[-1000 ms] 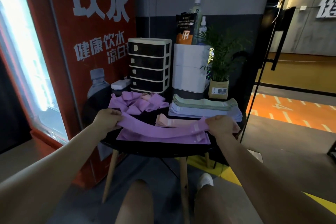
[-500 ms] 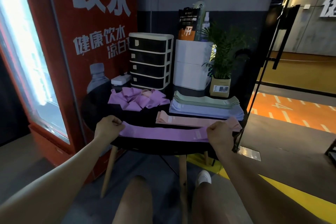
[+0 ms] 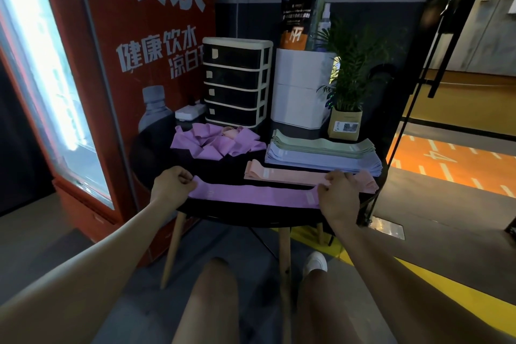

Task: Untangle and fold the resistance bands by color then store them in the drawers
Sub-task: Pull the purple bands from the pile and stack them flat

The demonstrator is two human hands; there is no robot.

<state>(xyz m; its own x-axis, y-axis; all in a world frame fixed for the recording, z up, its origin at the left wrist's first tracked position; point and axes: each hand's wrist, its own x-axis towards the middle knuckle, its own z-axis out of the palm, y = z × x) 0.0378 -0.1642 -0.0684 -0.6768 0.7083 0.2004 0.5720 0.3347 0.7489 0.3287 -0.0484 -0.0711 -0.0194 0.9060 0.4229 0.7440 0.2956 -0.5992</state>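
head view: left hand [image 3: 170,187] and right hand [image 3: 339,195] each grip an end of purple band [image 3: 251,194].

Single view only, head camera worn by person, wide-angle, edges bent. Looks forward and down onto round black table [image 3: 156,153] from its near edge, close. Both forearms enter from bottom corners; left hand [image 3: 170,187] and right hand [image 3: 339,195] over table's near rim. Knees and one shoe below table. Drawer unit [image 3: 237,82] at table's far side, red fridge [image 3: 92,64] left of table, orange floor right of table.
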